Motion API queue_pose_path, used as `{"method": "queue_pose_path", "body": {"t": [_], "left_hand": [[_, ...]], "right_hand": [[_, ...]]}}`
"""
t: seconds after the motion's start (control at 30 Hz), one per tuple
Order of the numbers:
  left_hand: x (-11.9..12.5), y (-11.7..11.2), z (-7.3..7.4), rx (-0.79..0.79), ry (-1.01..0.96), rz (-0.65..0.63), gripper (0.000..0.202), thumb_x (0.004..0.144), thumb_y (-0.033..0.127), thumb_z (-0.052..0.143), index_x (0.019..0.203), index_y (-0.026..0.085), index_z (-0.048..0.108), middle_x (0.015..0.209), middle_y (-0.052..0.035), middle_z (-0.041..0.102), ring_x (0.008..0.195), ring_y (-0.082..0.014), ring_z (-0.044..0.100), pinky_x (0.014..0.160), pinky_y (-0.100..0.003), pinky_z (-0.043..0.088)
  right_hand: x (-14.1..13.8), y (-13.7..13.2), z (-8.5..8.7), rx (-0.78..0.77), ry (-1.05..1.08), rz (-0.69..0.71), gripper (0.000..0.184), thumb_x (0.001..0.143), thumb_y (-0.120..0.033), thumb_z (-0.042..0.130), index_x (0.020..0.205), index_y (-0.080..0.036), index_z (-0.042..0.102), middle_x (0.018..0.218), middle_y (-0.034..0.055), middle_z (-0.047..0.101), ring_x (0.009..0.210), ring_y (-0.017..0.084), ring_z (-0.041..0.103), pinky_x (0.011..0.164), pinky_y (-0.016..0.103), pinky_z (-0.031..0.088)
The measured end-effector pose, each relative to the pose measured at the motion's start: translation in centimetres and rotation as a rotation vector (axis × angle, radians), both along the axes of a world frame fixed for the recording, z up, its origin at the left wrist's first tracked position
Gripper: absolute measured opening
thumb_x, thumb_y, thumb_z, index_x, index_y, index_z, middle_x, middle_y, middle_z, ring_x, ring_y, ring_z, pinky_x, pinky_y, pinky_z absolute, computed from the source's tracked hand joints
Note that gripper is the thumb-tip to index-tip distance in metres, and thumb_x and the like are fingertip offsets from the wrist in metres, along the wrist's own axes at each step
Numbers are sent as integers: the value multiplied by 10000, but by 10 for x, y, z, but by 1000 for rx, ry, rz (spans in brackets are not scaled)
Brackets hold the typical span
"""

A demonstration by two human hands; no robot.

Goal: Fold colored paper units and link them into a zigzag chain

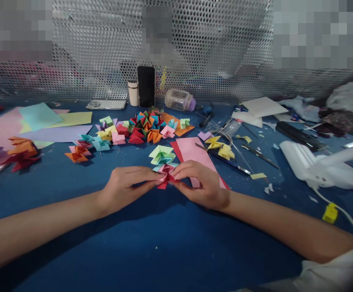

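Between my two hands is a small folded paper piece [166, 178] in red and pink. My left hand [130, 184] pinches its left side, fingertips pressed together. On the opposite side, the thumb and fingers of my right hand [199, 182] grip it too. Just beyond the fingertips lie a light green folded paper piece [161, 154] and a light blue one, partly hidden by the held piece. Pink and red paper strips [196, 152] lie under and behind my right hand. A cluster of multicoloured folded pieces [146, 123] sits farther back.
Coloured paper sheets [42, 117] lie at left. Yellow folded pieces [226, 151], a dark-handled tool [229, 161] and tweezers [260, 156] are right of centre. A white lamp [322, 166] stands at right. A phone [146, 86] and a jar [179, 99] are at the back by a perforated metal panel [207, 44].
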State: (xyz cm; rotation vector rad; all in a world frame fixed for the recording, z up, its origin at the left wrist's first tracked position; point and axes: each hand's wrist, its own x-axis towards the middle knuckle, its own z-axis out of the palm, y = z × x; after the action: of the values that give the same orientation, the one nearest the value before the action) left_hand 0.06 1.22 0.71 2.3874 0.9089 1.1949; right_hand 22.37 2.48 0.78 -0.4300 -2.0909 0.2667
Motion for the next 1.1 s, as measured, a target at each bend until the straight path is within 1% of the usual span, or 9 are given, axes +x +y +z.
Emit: {"method": "queue_pose_path", "body": {"t": [0.27,0.43,0.5,0.6,0.7,0.77,0.87,1.0,1.1], "left_hand": [[-2,1,0,10,-38,-71,243,836,102,597,928,278,738,857,9,762,762,-145,719,696,-208,568],[1,2,0,-103,-94,32,152,788,197,687,935,231,679,845,-27,711,747,-153,672,682,-252,554],[1,3,-1,-127,-172,92,356,697,247,769,1011,220,605,959,-52,643,831,-172,634,668,-265,549],[2,6,-3,-87,-234,96,743,565,297,852,1199,231,471,1285,-116,463,1170,-256,501,843,-341,538],[2,9,-3,-139,-96,12,903,598,340,842,1353,252,353,1428,-127,386,1304,-275,414,1008,-400,459],[3,10,-3,-193,14,-12,799,689,351,786,1364,252,372,1386,-108,484,1252,-245,494,1019,-382,458],[2,11,-3,-157,75,-6,573,757,345,732,1269,222,507,1235,-76,631,1108,-209,617,972,-325,499],[0,11,-5,-101,90,-37,396,802,288,692,1175,199,595,1144,-52,690,1026,-179,664,936,-271,518],[0,10,-4,-93,97,-59,333,827,251,662,1150,183,621,1119,-53,706,1009,-168,675,918,-245,523]], "right_hand": [[0,0,-1,63,-27,-67,157,775,-60,631,861,-187,596,765,31,701,720,145,666,680,291,566],[-2,2,-2,-15,46,-103,159,759,-63,647,825,-193,583,765,27,696,713,145,674,673,290,565],[-2,4,-2,-58,55,-117,151,762,-82,658,830,-191,580,768,30,691,717,144,671,666,283,565],[-2,5,-3,-83,29,-77,145,772,-98,672,859,-176,586,798,43,693,753,141,670,700,278,564],[-2,5,-4,-70,-10,-25,151,787,-125,680,902,-176,597,828,46,698,784,140,669,730,280,561],[-3,4,-5,-52,-23,-37,170,791,-151,688,930,-189,598,838,42,697,788,144,664,727,285,559],[-2,4,-4,-10,-15,-91,213,781,-160,699,955,-209,586,848,37,685,808,157,653,738,304,553],[-2,5,-2,60,-5,-179,307,743,-207,739,994,-225,563,921,51,642,873,184,624,783,351,539],[-2,5,-2,-17,-19,-207,381,726,-257,755,1049,-225,554,989,68,626,919,197,619,810,368,535]]}}
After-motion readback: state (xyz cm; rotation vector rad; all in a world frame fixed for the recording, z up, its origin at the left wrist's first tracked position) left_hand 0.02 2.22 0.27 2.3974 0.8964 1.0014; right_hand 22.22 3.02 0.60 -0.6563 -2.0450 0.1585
